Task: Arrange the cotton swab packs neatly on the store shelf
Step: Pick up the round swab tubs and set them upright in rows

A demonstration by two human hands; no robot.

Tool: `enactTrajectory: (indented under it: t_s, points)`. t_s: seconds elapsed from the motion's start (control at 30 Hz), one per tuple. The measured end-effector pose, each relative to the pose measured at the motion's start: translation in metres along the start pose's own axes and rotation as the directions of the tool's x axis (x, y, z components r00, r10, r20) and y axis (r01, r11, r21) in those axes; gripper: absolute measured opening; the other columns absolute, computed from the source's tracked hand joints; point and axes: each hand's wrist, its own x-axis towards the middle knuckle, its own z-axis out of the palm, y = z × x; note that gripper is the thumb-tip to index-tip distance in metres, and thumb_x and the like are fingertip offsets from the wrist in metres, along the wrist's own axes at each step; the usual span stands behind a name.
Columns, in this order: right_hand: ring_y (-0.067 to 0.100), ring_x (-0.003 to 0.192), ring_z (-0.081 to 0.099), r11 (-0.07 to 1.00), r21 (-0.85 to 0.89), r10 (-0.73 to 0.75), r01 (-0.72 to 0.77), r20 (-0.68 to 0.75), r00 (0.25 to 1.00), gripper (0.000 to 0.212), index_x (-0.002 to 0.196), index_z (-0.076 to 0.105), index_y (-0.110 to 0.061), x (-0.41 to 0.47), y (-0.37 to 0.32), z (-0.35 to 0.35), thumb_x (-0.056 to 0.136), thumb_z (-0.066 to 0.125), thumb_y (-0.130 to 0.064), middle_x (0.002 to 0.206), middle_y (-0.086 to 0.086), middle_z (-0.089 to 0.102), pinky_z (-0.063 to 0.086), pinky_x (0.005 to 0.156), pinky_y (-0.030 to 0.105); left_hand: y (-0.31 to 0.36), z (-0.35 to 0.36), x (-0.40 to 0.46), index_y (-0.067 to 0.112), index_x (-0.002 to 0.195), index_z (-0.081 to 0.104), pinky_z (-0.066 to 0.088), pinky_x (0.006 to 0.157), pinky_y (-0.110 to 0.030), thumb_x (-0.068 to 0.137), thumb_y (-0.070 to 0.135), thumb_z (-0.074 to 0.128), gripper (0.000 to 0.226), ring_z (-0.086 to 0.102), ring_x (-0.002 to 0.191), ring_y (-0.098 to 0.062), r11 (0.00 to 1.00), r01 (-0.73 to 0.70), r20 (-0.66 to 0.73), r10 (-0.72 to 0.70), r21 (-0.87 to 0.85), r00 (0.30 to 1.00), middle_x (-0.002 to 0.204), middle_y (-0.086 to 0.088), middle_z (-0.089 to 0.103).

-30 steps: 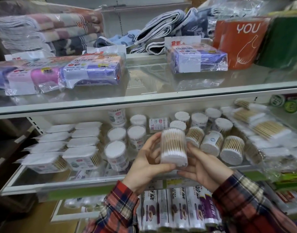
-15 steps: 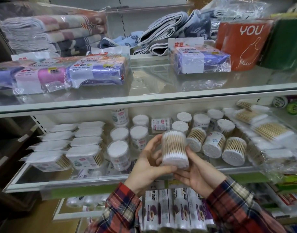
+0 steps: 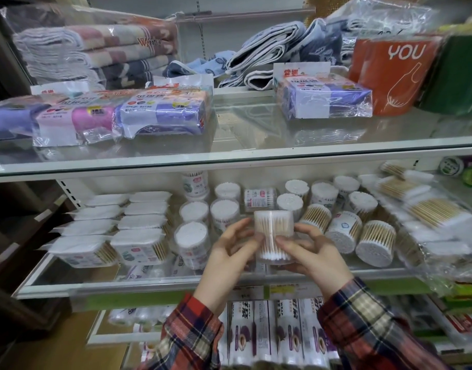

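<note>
A round clear tub of cotton swabs (image 3: 274, 237) sits upright at the lower centre of the frame, held between both hands just above the front edge of the glass shelf (image 3: 155, 284). Its wooden sticks run vertically, with white tips at top and bottom. The left hand (image 3: 231, 259) grips the tub's left side, fingers curled round it; the right hand (image 3: 311, 256) grips the right side and bottom, thumb across the front. Both wrists wear red plaid sleeves (image 3: 192, 340).

Behind the tub, in the middle of the frame, more round swab tubs (image 3: 193, 241) stand upright at the left, while others (image 3: 375, 245) lie tipped toward the camera at the right. Flat rectangular swab packs (image 3: 139, 245) are lined up in two columns at the centre left, and bagged swabs (image 3: 437, 212) lie at the right edge.

On the upper shelf (image 3: 256, 156), wrapped cloth packs (image 3: 163, 113) lie at the left, folded towels (image 3: 96, 49) are stacked at the upper left, and an orange bag marked YOU (image 3: 395, 76) stands at the upper right.
</note>
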Motion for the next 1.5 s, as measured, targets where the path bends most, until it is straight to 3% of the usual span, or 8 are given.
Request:
enactTrajectory:
  t_s: [0.13,0.33,0.57,0.67,0.87,1.13,1.33,1.5]
  points:
    - [0.008,0.076,0.07,0.994,-0.076,-0.084,0.082,-0.023,0.996,0.044,0.103,0.054,-0.03,0.0,0.003,0.012,0.068,0.08,-0.03,0.084,0.0,0.073,0.058,0.07,0.03,0.001,0.004,-0.004,0.025,0.122,0.057,0.056,0.073,-0.021,0.09,0.022,0.061,0.032,0.068,0.097,-0.006,0.999,0.012,-0.038,-0.013,-0.036,0.999,0.112,0.005,0.07]
    - [0.009,0.084,0.069,0.973,-0.194,-0.142,0.128,-0.06,0.988,0.064,0.099,0.053,-0.04,0.004,0.012,0.018,0.045,0.073,-0.067,0.092,-0.003,0.073,0.058,0.079,0.038,0.0,0.002,-0.004,0.019,0.124,0.052,0.053,0.065,-0.017,0.09,0.021,0.061,0.035,0.069,0.095,-0.01,0.993,0.065,-0.099,-0.074,-0.095,0.992,0.114,-0.002,0.069]
    - [0.011,0.085,0.068,0.968,-0.218,-0.139,0.121,-0.069,0.988,0.055,0.106,0.052,-0.038,0.009,0.019,0.022,0.058,0.08,-0.045,0.094,-0.005,0.07,0.058,0.078,0.04,-0.001,0.004,-0.005,0.018,0.118,0.057,0.054,0.071,-0.019,0.084,0.022,0.068,0.036,0.069,0.097,-0.012,0.995,0.054,-0.121,-0.065,-0.087,0.99,0.106,-0.001,0.072]
    - [0.005,0.084,0.066,0.947,-0.289,-0.165,0.137,-0.075,0.983,0.059,0.116,0.056,-0.029,0.01,0.021,0.024,0.064,0.081,-0.039,0.094,-0.008,0.069,0.058,0.077,0.033,-0.002,0.005,-0.004,0.02,0.117,0.059,0.053,0.073,-0.017,0.083,0.021,0.071,0.036,0.068,0.097,-0.009,0.998,0.039,-0.126,-0.046,-0.051,0.991,0.106,0.0,0.073]
    - [-0.007,0.077,0.061,0.903,-0.397,-0.217,0.162,-0.098,0.971,0.051,0.107,0.055,-0.034,0.01,0.019,0.026,0.062,0.081,-0.036,0.089,-0.015,0.066,0.044,0.061,0.005,-0.005,0.004,-0.002,0.02,0.118,0.062,0.055,0.075,-0.019,0.08,0.016,0.073,0.039,0.068,0.1,-0.012,0.998,0.048,-0.104,-0.051,-0.028,0.993,0.104,0.002,0.074]
    - [-0.002,0.076,0.063,0.913,-0.373,-0.222,0.164,-0.118,0.968,0.056,0.105,0.055,-0.032,0.015,0.022,0.031,0.057,0.083,-0.037,0.095,-0.011,0.066,0.05,0.063,0.014,-0.006,0.009,0.001,0.02,0.122,0.052,0.052,0.07,-0.013,0.081,0.012,0.072,0.046,0.068,0.089,0.001,0.997,0.037,-0.172,-0.047,-0.062,0.984,0.104,0.003,0.07]
    - [-0.001,0.073,0.062,0.914,-0.36,-0.248,0.187,-0.132,0.96,0.057,0.102,0.055,-0.033,0.016,0.023,0.032,0.053,0.083,-0.042,0.094,-0.01,0.065,0.05,0.06,0.014,-0.009,0.007,0.003,0.021,0.122,0.052,0.052,0.068,-0.013,0.082,0.015,0.072,0.046,0.067,0.096,-0.006,0.997,0.032,-0.186,-0.046,-0.075,0.982,0.108,0.001,0.069]
    - [0.002,0.079,0.061,0.908,-0.35,-0.27,0.23,-0.07,0.96,0.072,0.109,0.055,-0.034,0.013,0.022,0.029,0.045,0.076,-0.059,0.096,-0.011,0.063,0.053,0.066,0.022,-0.011,0.004,0.003,0.02,0.126,0.05,0.052,0.072,-0.014,0.09,0.014,0.062,0.038,0.066,0.102,-0.008,0.994,0.017,-0.158,-0.033,-0.104,0.987,0.115,-0.002,0.067]
